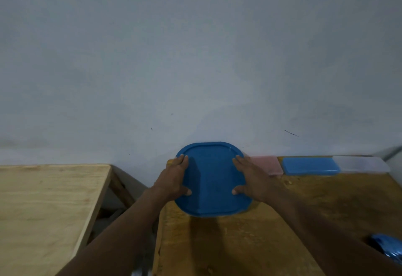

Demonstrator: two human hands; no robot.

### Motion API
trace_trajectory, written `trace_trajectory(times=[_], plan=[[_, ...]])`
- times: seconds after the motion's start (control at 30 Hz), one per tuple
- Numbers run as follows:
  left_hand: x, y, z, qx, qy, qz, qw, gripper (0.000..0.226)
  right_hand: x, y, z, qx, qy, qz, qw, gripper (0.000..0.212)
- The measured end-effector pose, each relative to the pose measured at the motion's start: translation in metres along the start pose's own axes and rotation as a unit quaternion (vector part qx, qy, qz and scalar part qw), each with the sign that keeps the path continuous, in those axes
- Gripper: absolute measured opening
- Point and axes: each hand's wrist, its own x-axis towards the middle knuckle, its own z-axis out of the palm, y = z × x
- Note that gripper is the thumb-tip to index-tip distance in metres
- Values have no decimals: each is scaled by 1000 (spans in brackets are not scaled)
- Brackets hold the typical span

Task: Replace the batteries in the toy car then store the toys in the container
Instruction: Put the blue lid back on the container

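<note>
A blue container lid point(212, 180), rounded and square-ish, covers the container at the back left of a wooden table point(239, 243), close to the wall. My left hand point(174, 180) lies on the lid's left edge and my right hand point(250, 180) on its right edge. Both have straight fingers along the rim and thumbs pressing on the top. The container body under the lid is hidden. A shiny blue object point(389, 251), maybe a toy car, shows blurred at the right edge.
Along the wall to the right lie a pink box point(266, 163), a blue box point(311, 166) and a clear box point(361, 163). A second, lighter wooden table point(43, 210) stands to the left across a gap.
</note>
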Motion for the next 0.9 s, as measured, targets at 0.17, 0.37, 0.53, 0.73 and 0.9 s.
trace_trajectory(times=[0.17,0.37,0.53,0.73,0.9], plan=[[13,-6,-5,21,-64,31,997,108,19,5,-3,-24,-60,-33,997,105],[26,1,-5,86,-113,58,988,111,34,10,-5,-39,-114,-38,992,112],[31,0,-11,101,-141,68,982,110,39,14,-5,-32,-126,-43,991,113],[35,1,-8,105,-169,55,978,135,43,19,-3,-27,-131,-52,990,113],[30,14,0,124,-150,30,980,137,41,15,-6,-55,-138,-61,987,113]])
